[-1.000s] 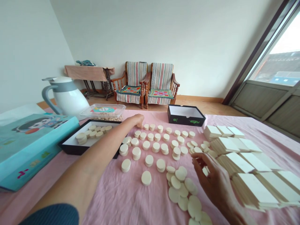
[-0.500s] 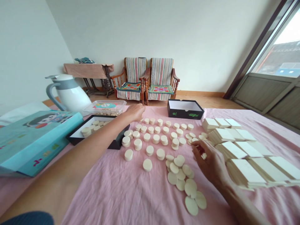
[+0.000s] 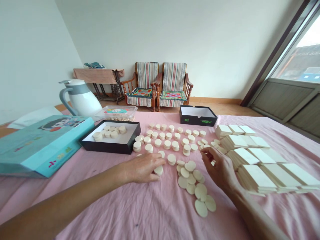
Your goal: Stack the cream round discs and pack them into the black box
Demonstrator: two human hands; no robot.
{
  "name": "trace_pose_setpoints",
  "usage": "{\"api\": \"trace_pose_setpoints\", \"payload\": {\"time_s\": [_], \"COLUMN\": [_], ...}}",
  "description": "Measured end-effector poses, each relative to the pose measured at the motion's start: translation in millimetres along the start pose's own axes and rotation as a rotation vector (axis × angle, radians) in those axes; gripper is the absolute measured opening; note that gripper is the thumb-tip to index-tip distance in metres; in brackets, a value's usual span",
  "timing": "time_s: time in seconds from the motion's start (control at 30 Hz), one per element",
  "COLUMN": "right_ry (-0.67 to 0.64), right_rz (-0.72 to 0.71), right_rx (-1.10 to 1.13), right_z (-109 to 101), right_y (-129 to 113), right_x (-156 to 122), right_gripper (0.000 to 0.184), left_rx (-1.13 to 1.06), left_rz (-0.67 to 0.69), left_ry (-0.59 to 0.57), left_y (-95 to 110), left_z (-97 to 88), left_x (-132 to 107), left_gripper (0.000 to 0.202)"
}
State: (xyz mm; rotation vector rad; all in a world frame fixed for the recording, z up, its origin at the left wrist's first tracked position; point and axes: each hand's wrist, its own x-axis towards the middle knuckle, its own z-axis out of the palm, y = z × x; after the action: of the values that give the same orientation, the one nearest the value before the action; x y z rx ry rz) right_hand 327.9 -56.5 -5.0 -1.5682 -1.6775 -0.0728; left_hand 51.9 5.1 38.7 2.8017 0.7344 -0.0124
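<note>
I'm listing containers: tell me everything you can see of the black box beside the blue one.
The black box is shallow, rectangular and open-topped, black outside and white inside, apparently cardboard. It lies flat on the pink cloth beside the blue box; whether they touch is unclear. Pale, round discs sit inside, some stacked, with part of its white floor showing. The left hand does not touch it.

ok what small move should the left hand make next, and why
Probably close the fingers of the left hand around the nearest disc stack: fingers and thumb sit on either side of it, though whether they grip it yet is unclear.
</note>
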Motion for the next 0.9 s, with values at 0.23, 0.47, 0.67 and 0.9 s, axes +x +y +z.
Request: {"api": "trace_pose_setpoints", "payload": {"time_s": [0.23,0.47,0.67,0.9], "right_ry": [-0.018,-0.041,-0.06,-0.074], "right_rz": [0.016,-0.004,-0.015,-0.029], "right_rx": [0.005,0.017,0.023,0.035], "right_z": [-0.5,-1.8,-1.7,-2.1], "right_y": [1.4,-1.9,-6.3,-8.0], "right_x": [0.6,0.0,-0.6,-0.7], "right_gripper": [0.014,0.013,0.013,0.013], "left_rx": [0.012,0.001,0.0,0.152], "left_rz": [-0.034,-0.056,-0.015,-0.277], "left_ry": [-0.017,-0.007,0.192,0.253], "left_y": [6.5,9.3,-10.5,-83.6], "left_z": [0.4,6.6,-23.1,-76.5], "left_x": [5.9,8.0,19.5,83.5], "left_gripper": [0.008,0.011,0.014,0.017]}}
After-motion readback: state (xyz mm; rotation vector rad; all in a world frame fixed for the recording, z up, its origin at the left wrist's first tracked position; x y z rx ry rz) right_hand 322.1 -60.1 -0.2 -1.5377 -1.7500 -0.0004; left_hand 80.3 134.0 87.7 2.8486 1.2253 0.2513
